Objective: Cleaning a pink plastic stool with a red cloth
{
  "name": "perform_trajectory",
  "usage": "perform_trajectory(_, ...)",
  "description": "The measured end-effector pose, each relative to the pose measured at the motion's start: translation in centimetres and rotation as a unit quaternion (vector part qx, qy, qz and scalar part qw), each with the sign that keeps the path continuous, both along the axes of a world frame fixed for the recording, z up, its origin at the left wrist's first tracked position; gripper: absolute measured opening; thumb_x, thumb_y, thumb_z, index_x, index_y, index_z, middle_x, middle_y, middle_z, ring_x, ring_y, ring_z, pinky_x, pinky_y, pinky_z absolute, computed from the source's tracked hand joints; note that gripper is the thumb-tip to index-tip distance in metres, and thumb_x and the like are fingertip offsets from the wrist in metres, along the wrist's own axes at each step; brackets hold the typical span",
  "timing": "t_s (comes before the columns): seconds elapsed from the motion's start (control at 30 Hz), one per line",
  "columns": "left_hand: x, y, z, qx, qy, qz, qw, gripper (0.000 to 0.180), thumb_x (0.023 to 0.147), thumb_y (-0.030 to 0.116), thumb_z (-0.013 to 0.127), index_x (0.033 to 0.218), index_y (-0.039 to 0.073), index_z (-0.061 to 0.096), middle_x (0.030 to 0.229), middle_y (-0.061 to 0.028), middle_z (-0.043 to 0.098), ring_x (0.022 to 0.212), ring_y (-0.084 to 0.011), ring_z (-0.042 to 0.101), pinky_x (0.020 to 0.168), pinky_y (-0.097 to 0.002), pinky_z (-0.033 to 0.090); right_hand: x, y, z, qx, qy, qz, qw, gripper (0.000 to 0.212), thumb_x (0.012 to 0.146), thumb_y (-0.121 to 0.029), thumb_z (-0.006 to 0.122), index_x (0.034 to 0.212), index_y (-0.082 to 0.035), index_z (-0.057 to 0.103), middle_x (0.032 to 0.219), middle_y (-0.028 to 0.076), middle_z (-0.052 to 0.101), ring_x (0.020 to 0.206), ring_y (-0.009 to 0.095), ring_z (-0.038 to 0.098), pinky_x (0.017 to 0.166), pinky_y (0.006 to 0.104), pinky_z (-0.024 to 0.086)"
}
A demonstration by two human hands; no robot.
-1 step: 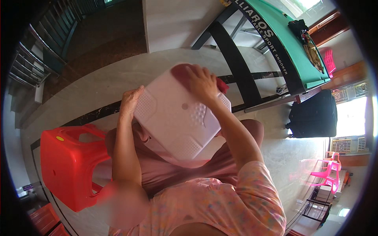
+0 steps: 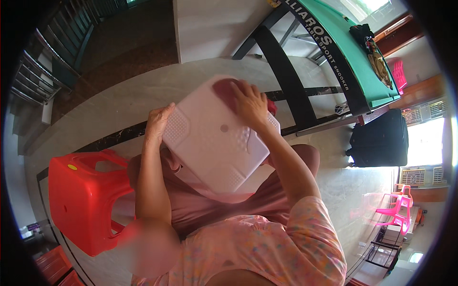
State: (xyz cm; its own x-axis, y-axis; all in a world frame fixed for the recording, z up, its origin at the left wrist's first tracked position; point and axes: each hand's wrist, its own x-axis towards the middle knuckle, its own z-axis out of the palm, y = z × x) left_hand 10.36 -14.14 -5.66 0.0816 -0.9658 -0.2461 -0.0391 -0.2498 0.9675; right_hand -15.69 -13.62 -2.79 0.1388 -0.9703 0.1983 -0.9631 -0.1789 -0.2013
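Note:
I am seated with a white square plastic piece [image 2: 217, 148], textured at its corners, tilted over my lap. My left hand [image 2: 158, 123] grips its left edge. My right hand [image 2: 249, 102] rests on its far corner, pressing a dark red cloth [image 2: 222, 88] against the surface. A bit of red cloth [image 2: 272, 107] shows past my right wrist. My pink patterned clothing fills the lower part of the view.
A red plastic stool [image 2: 78, 195] stands close on my left. A green-topped billiard table [image 2: 350, 52] on black legs [image 2: 286, 71] is ahead on the right, with a black bag [image 2: 380, 138] beside it. Pink plastic chairs [image 2: 392, 209] are at far right. Stair railing [image 2: 40, 57] is at far left.

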Motion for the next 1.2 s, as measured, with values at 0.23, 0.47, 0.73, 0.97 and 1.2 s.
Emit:
perform_trajectory(0.23, -0.2, -0.4, -0.9, -0.003, 0.051, -0.013, 0.999, 0.037, 0.078, 0.036, 0.066, 0.064, 0.003, 0.058, 0.064, 0.0015, 0.052, 0.059, -0.0069, 0.044, 0.055, -0.0235, 0.036, 1.8, 10.5, 0.9, -0.042, 0.045, 0.036, 0.997, 0.041, 0.075, -0.021, 0.056, 0.115, -0.014, 0.052, 0.121, 0.006, 0.043, 0.114, 0.035, 0.036, 0.086, 0.0526, 0.033)
perform_trajectory(0.47, 0.4, -0.6, -0.8, 0.007, 0.075, -0.025, 0.997, 0.030, 0.078, 0.030, 0.067, 0.070, 0.002, 0.062, 0.068, -0.0008, 0.057, 0.062, -0.0078, 0.049, 0.057, -0.0234, 0.040, 8.4, 16.0, 1.0, -0.022, -0.003, 0.168, 0.985, 0.042, 0.074, -0.031, 0.061, 0.114, -0.023, 0.056, 0.122, 0.004, 0.045, 0.112, 0.034, 0.038, 0.086, 0.0516, 0.035)
perform_trajectory(0.73, 0.2, -0.4, -0.4, 0.018, 0.117, -0.018, 0.993, 0.027, 0.080, 0.025, 0.065, 0.080, -0.002, 0.063, 0.074, -0.0034, 0.061, 0.065, -0.0096, 0.055, 0.059, -0.0232, 0.043, 1.1, 13.8, 0.6, -0.033, -0.012, 0.055, 0.998, 0.045, 0.072, -0.034, 0.061, 0.115, -0.024, 0.055, 0.125, 0.004, 0.044, 0.117, 0.028, 0.037, 0.093, 0.0498, 0.030)
perform_trajectory(0.97, 0.7, -0.7, -0.4, 0.006, 0.088, -0.011, 0.996, 0.025, 0.080, 0.024, 0.065, 0.079, -0.001, 0.064, 0.073, -0.0040, 0.061, 0.062, -0.0098, 0.055, 0.056, -0.0236, 0.043, -0.9, 12.9, -0.4, -0.092, 0.000, -0.036, 0.995, 0.046, 0.067, -0.023, 0.065, 0.112, -0.018, 0.056, 0.121, 0.006, 0.045, 0.115, 0.033, 0.036, 0.090, 0.0516, 0.032)
perform_trajectory(1.2, 0.2, -0.8, -0.5, 0.028, 0.095, -0.013, 0.995, 0.025, 0.080, 0.024, 0.066, 0.081, -0.001, 0.064, 0.075, -0.0036, 0.062, 0.063, -0.0099, 0.056, 0.058, -0.0229, 0.044, 5.6, 18.1, -1.2, -0.053, -0.077, 0.185, 0.978, 0.049, 0.061, -0.027, 0.069, 0.108, -0.018, 0.059, 0.121, 0.003, 0.044, 0.113, 0.030, 0.039, 0.085, 0.0481, 0.037)
